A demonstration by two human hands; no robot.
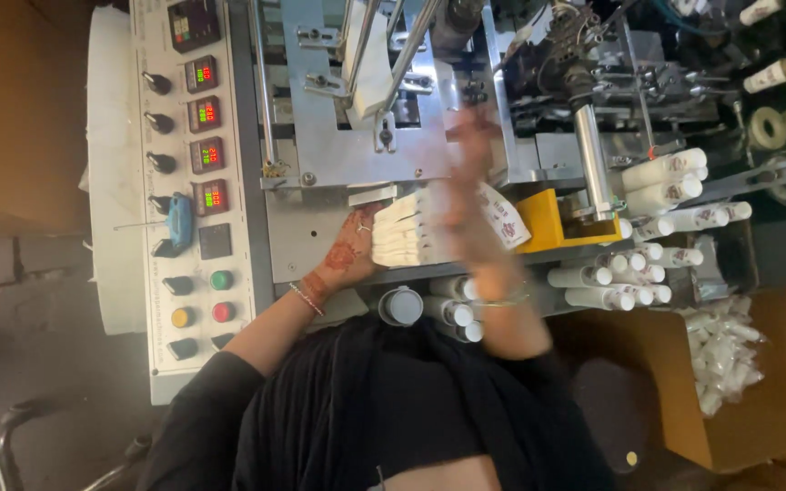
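Item: stack of flat white cartons (404, 235), on machine bed below feed chute (366, 64).
L hand (349, 250): fingers spread, pressed vs stack's end.
R hand (470, 195): blurred, grip can't tell.
Axis: stack runs L–R; cartons on edge, faces toward your 2 hands.
Risk: you ease off, stack fans/tips; R hand near moving parts.

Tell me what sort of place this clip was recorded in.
Most likely a small factory packaging line. A metal machine has a control panel with knobs, push buttons and lit digital readouts. White tubes pile up beside it, and the left hand steadies a stack of flat white cartons.
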